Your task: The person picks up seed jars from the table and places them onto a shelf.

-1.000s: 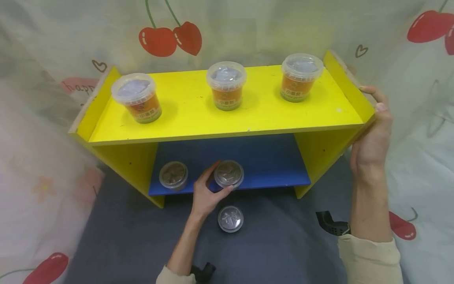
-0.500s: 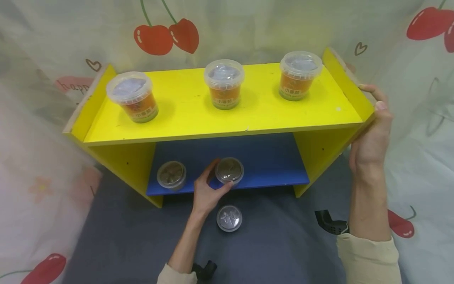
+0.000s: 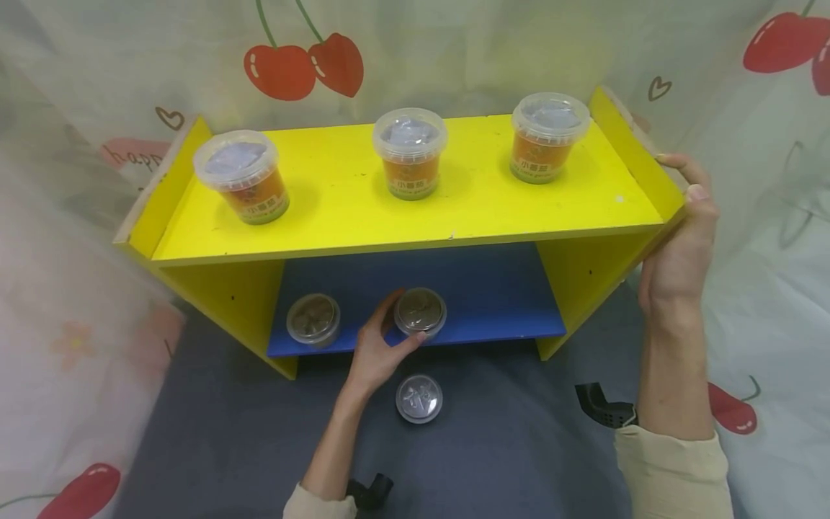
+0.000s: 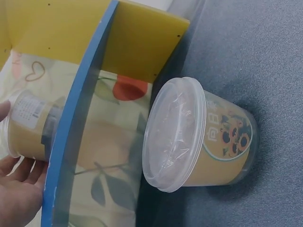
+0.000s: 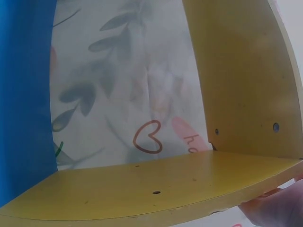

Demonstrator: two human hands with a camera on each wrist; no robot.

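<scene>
My left hand (image 3: 376, 355) grips a lidded plastic tub (image 3: 420, 310) on the blue lower shelf (image 3: 499, 303), thumb at the front and fingers around its left side. In the left wrist view this tub (image 4: 28, 124) has a tan wrap and a white label, its base right at the blue board. To its left stands another lidded tub (image 3: 314, 318). My right hand (image 3: 681, 252) holds the upper right side panel (image 3: 629, 155) of the yellow shelf unit. A third tub (image 4: 218, 142), with a printed tomato picture, stands on the grey cloth in front.
Three orange-wrapped tubs with clear lids stand on the yellow top board (image 3: 337, 223): a left one (image 3: 256, 191), a middle one (image 3: 411, 169) and a right one (image 3: 545, 151). A cherry-print curtain (image 3: 486, 58) hangs behind. Grey cloth (image 3: 493, 432) covers the surface in front.
The head view has shifted slightly. My left hand stays on the tub, which sits slightly farther back on the blue shelf than a second ago. My right hand keeps its hold on the side panel.
</scene>
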